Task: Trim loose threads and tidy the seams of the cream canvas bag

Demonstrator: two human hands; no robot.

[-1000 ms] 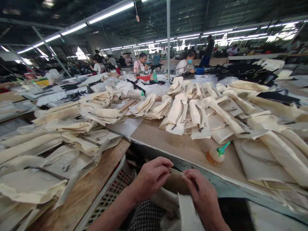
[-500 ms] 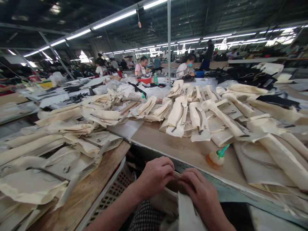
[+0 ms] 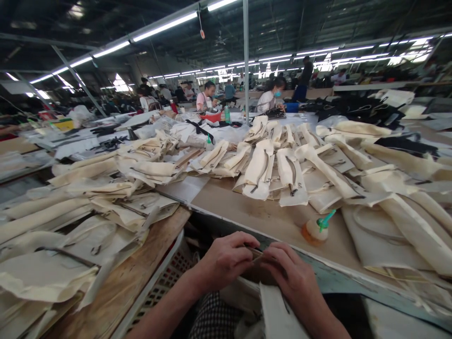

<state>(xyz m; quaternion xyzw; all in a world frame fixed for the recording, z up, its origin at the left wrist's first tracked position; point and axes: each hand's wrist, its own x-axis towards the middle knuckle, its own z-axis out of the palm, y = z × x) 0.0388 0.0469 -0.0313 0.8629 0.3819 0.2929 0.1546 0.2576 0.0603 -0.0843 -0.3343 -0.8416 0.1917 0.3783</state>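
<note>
Over my lap, a cream fabric piece [image 3: 277, 310] with a tan-brown inner side is held up by its edge. My left hand [image 3: 226, 261] pinches the upper edge, its fingers curled and pressed together. Close beside it, my right hand [image 3: 294, 273] grips the same edge with fingers and thumb closed. The lower part of the piece hangs between my forearms. Fingertips of both hands partly cover the edge. Just beyond my right hand, a small bottle with a green nozzle [image 3: 316, 230] and amber contents stands on the brown table top [image 3: 226, 202].
Cream fabric pieces with dark zippers [image 3: 259, 169] lie in heaps across the table. More pieces [image 3: 60, 263] cover the wooden table at left. A white plastic basket [image 3: 160, 282] sits low beside my left arm. A metal post [image 3: 246, 61] rises behind; several people work farther back.
Both hands stay on the fabric edge. My left fingers have shifted slightly right, closer to my right hand. The camera view has moved a little.
</note>
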